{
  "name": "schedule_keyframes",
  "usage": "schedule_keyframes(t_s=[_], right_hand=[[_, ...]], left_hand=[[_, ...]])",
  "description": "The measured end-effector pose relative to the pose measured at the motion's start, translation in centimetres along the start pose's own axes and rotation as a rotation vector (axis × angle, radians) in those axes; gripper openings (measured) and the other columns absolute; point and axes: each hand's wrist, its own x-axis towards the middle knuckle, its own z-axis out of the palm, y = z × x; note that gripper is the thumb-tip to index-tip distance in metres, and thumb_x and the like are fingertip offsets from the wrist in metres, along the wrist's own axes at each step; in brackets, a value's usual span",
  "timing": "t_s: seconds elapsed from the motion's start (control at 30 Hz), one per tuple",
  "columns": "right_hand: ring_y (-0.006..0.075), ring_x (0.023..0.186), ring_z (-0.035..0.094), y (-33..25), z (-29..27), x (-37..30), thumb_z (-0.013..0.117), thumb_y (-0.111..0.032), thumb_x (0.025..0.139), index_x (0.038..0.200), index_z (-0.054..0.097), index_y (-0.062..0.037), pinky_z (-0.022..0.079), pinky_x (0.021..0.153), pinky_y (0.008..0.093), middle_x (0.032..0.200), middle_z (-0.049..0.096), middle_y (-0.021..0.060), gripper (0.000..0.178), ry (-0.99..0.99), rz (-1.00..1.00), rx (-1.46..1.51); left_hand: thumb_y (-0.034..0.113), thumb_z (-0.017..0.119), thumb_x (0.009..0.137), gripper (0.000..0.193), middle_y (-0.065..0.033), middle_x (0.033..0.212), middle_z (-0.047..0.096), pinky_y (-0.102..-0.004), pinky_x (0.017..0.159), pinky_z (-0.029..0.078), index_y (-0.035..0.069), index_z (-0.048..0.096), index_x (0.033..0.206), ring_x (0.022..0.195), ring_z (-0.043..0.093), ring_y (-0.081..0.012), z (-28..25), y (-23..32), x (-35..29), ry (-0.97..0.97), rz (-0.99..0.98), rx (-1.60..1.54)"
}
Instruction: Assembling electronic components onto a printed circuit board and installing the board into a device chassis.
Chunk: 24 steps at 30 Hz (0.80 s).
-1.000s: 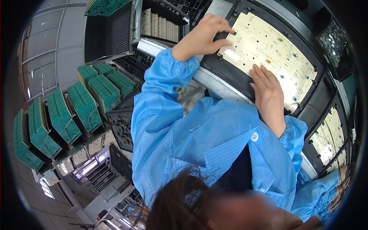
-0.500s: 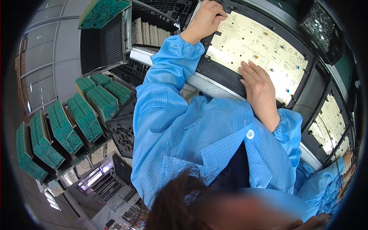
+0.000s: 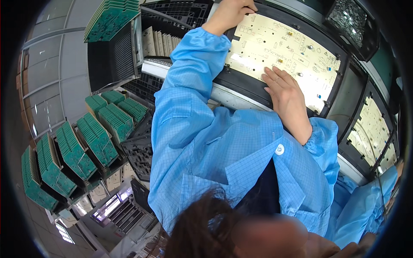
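Note:
A cream-coloured circuit board (image 3: 269,49) with a few small yellow, blue and silver-topped components lies in a black carrier frame (image 3: 245,81). At the board's far left corner is my left hand (image 3: 230,15), its fingers bent and pressed together by the carrier's edge; whatever lies between the fingertips is too small to make out. My right hand (image 3: 287,92) rests flat, with stretched fingers touching the board's near edge.
To the right, a second carrier holds another cream board (image 3: 369,124), near a co-worker's blue sleeve (image 3: 361,210). Racks of green boards (image 3: 75,148) stand at left. A black bin (image 3: 352,26) sits at the far right; upright boards (image 3: 159,43) fill a holder beside my left arm.
The view has shifted slightly. My left fingers have drawn closer together at the board's corner, while my right hand keeps its place on the near edge. The co-worker's arm at right has moved.

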Motion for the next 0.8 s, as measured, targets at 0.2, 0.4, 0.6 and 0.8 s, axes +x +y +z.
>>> schedule_keyframes(t_s=[0.2,0.4,0.6,0.8], right_hand=[[0.0344,0.116,0.060,0.8,-2.4,0.8,0.066,-0.005,0.086,0.115,0.068,-0.0016,0.048,0.100,0.0401,0.122,0.066,0.0157,0.030,-0.201,-0.025,0.149],[0.0365,0.089,0.065,8.8,-6.3,9.0,0.065,-0.007,0.087,0.106,0.069,-0.0011,0.052,0.079,0.0403,0.097,0.067,0.0171,0.021,0.135,-0.054,-0.219],[0.0312,0.090,0.065,13.2,-3.9,11.6,0.065,-0.004,0.086,0.100,0.069,-0.0002,0.052,0.081,0.0358,0.097,0.067,0.0135,0.015,0.023,-0.078,-0.110],[0.0277,0.089,0.066,13.4,-4.6,11.0,0.062,0.003,0.087,0.102,0.069,0.0005,0.052,0.084,0.0326,0.096,0.067,0.0121,0.017,-0.005,-0.145,-0.094]], left_hand=[[0.003,0.068,0.077,0.010,-0.0126,0.091,0.065,-0.0379,0.081,0.051,0.003,0.066,0.086,0.092,0.063,-0.0320,-2.0,1.7,0.3,-0.162,0.074,0.045],[0.017,0.072,0.079,0.033,-0.0116,0.126,0.059,-0.0478,0.103,0.042,0.011,0.072,0.111,0.124,0.044,-0.0418,-1.2,2.6,-1.7,-0.166,0.098,0.096],[0.026,0.071,0.081,0.039,-0.0075,0.140,0.052,-0.0632,0.114,0.020,0.013,0.070,0.118,0.138,0.029,-0.0427,-0.9,4.5,-2.5,-0.250,0.032,0.546],[0.022,0.070,0.082,0.042,-0.0123,0.140,0.050,-0.0603,0.114,0.020,0.009,0.066,0.122,0.138,0.030,-0.0406,-0.4,4.0,-3.4,-0.139,0.114,0.578]])
